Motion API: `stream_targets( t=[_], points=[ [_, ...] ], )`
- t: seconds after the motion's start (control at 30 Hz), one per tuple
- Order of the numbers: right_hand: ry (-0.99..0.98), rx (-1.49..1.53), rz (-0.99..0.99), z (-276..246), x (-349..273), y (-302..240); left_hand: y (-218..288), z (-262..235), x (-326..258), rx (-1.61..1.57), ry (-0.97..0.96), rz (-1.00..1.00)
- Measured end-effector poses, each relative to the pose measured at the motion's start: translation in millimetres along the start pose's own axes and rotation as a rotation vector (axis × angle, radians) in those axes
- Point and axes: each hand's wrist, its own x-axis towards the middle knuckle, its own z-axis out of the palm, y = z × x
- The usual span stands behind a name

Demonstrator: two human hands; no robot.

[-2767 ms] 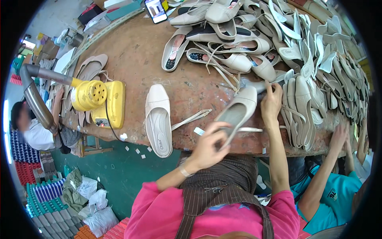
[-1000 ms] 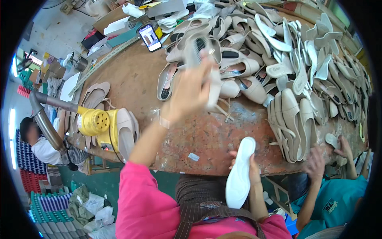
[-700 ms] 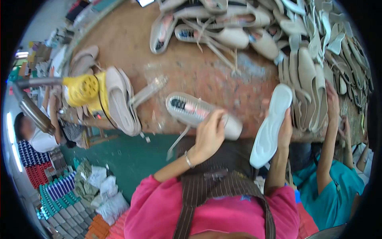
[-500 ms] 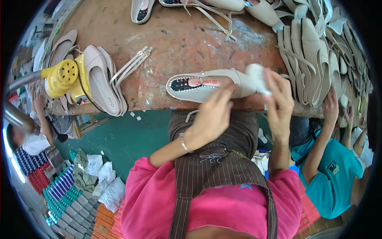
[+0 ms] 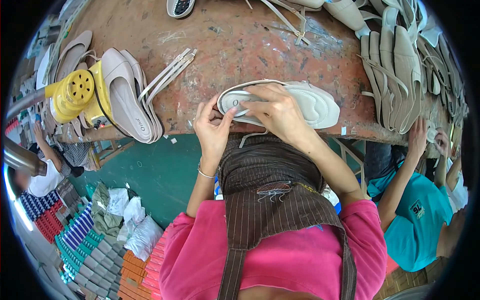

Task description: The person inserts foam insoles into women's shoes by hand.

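On the bench in front of me lies a pale beige shoe (image 5: 258, 82), its heel end to the left. A light insole (image 5: 318, 106) with a padded, stitched front part lies over it and hides most of its inside. With fingers curled round the heel end, my left hand (image 5: 212, 126) presses its thumb on the insole's heel. My right hand (image 5: 280, 110) reaches across from the right, gripping the insole's rear part with thumb and fingers. Whether the insole's front is inside or on top of the shoe, I cannot tell.
To the left, a yellow lamp-like device (image 5: 75, 97) on a metal arm stands by beige shoes (image 5: 122, 92) with loose straps (image 5: 172, 72). More beige shoes (image 5: 395, 80) crowd the right. A person in a teal shirt (image 5: 417, 220) works at the right.
The blurred pale piece is gone from my right hand, and the insole now covers the shoe's dark, patterned inside. My left hand has moved left to the heel; my right hand has come inward.
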Motion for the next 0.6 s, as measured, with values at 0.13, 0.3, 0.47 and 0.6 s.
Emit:
stream_targets(
  t=[0.13, 0.3, 0.47, 0.6],
  points=[
    [-0.036, 0.002, 0.022, 9, 5, 0, 5, 0, 5, -0.081, 0.027, -0.041],
    [-0.086, -0.049, 0.006, 12, 5, 0, -4, 7, 16, -0.082, 0.073, -0.101],
    [-0.180, -0.014, -0.195, 13, 6, 4, -1, 9, 22, 0.016, 0.132, -0.109],
    [-0.302, -0.014, -0.207, 16, 3, 10, 6, 11, 24, 0.092, 0.113, -0.062]
  ],
)
